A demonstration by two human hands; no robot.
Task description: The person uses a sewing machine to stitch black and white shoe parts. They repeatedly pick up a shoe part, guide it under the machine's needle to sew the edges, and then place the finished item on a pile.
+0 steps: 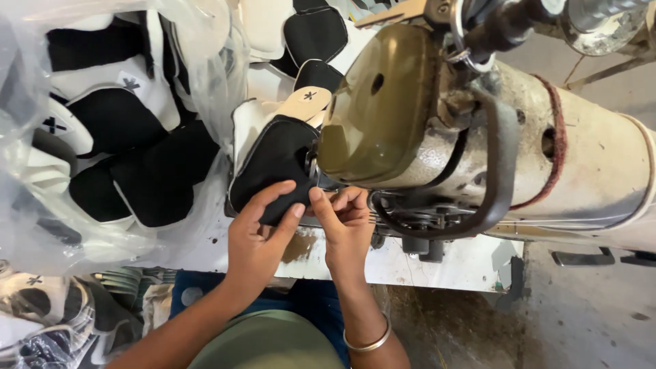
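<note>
A person seated at an industrial sewing machine (478, 137) guides a black-and-white shoe upper (273, 160) under the machine's head, seen from above through a head-worn camera. The left hand (256, 236) lies over the near edge of the black panel, its fingers (277, 195) spread and pressing the material flat, thumb extended toward the other hand; it grips nothing, only holds the piece down. The right hand (345, 229) sits just beside it, fingers curled and pinching the panel's edge close to the needle area, which the machine's olive-coloured cover (379, 102) hides from view. A metal bangle (369, 340) circles the right wrist. The shoe upper rests on the machine bed at the edge of the white tabletop (451, 263), touching both hands and running away beneath the head. The piece looks light, soft and pliable, a padded fabric or synthetic layer likely to fold or creep if left loose, so it seems best held flat near its stitched border, with fingertips on either side of the seam line and clear of the needle. To the left, a clear plastic bag (27, 137) holds a heap of similar black-and-white cut pieces (130, 130), and more lie near the person's lap (41, 314).
</note>
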